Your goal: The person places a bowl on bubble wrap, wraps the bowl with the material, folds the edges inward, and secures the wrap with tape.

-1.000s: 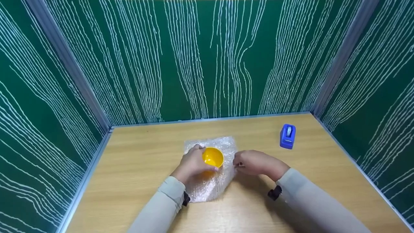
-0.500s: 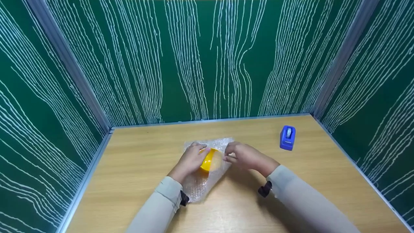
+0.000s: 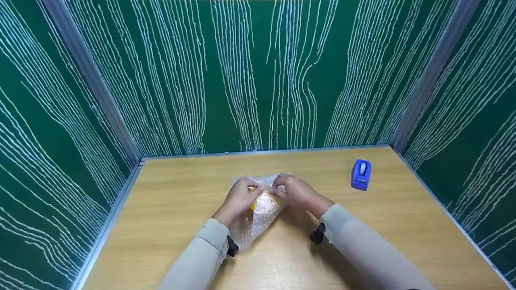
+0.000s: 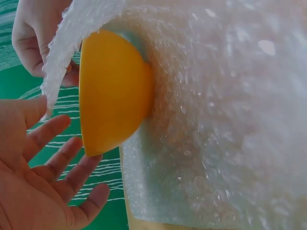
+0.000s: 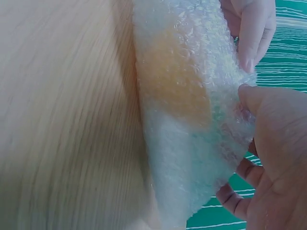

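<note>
A yellow bowl (image 4: 112, 91) sits on bubble wrap (image 3: 246, 231) at the middle of the table, with a flap folded over it from the right. In the right wrist view the bowl shows only as a blurred yellow patch through the wrap. My left hand (image 3: 238, 198) is at the bowl's left side. Its fingers (image 4: 57, 165) are spread loosely near the rim, one fingertip against the bowl, and its thumb is at the flap's edge. My right hand (image 3: 297, 193) pinches the folded flap between thumb and fingers above the bowl.
A blue tape dispenser (image 3: 360, 175) stands at the back right of the wooden table (image 3: 173, 201). Green panels (image 3: 225, 112) with white wavy lines enclose the back and both sides, framed by grey posts (image 3: 435, 76).
My right hand has lifted the wrap's right edge and brought it leftward over the bowl, close to my left hand. My left thumb has moved up from the bowl's near rim to the flap.
</note>
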Demonstrator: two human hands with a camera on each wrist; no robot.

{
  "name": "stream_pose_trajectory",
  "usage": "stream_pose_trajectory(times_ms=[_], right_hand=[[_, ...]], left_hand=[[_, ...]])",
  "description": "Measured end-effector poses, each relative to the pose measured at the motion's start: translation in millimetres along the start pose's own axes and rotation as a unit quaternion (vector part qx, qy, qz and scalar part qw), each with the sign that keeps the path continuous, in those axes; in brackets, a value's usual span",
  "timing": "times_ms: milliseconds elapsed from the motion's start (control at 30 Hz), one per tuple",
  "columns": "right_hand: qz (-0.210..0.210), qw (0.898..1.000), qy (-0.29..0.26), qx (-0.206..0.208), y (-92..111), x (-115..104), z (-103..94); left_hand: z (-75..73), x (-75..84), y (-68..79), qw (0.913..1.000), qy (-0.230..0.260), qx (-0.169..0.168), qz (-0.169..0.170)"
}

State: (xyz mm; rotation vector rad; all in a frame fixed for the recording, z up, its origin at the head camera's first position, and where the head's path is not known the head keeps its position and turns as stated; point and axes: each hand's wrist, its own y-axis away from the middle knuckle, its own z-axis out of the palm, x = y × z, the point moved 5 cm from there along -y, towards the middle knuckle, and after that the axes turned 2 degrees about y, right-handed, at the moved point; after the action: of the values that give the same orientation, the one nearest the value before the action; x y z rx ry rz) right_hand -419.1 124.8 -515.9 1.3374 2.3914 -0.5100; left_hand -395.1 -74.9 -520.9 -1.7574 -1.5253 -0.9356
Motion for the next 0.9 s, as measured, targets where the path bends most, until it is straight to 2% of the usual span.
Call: stream_pose_trajectory(times_ms=[67, 233, 367, 467, 600, 767, 900], right_hand=[[-0.001, 1.000, -0.002, 0.007, -1.2, -0.2, 1.1], [-0.004, 1.000, -0.008, 0.025, -3.6, 2.6, 1.5], [0.050, 0.998, -0.035, 0.027, -7.3, 17.1, -2.1], [0.101, 0.992, -0.066, 0.025, -10.0, 33.5, -6.4], [0.140, 0.986, -0.090, 0.019, -13.2, 56.2, -10.4], [0.168, 0.981, -0.094, 0.000, -16.3, 79.6, -11.0], [0.164, 0.983, -0.080, -0.013, -18.1, 89.9, -11.5]], left_hand=[[-0.1, -1.4, -2.9, 0.9999, 0.009, 0.010, -0.008], [-1.4, -2.0, -8.4, 0.9993, 0.009, 0.036, -0.003], [-2.1, -2.8, -10.6, 0.9988, 0.010, 0.047, -0.012], [-1.9, -4.4, -11.1, 0.9984, 0.017, 0.048, -0.024], [-1.4, -7.1, -11.6, 0.9980, 0.019, 0.049, -0.033], [-1.5, -8.8, -11.7, 0.9973, 0.019, 0.055, -0.044], [-1.3, -9.9, -11.8, 0.9968, 0.012, 0.058, -0.054]])
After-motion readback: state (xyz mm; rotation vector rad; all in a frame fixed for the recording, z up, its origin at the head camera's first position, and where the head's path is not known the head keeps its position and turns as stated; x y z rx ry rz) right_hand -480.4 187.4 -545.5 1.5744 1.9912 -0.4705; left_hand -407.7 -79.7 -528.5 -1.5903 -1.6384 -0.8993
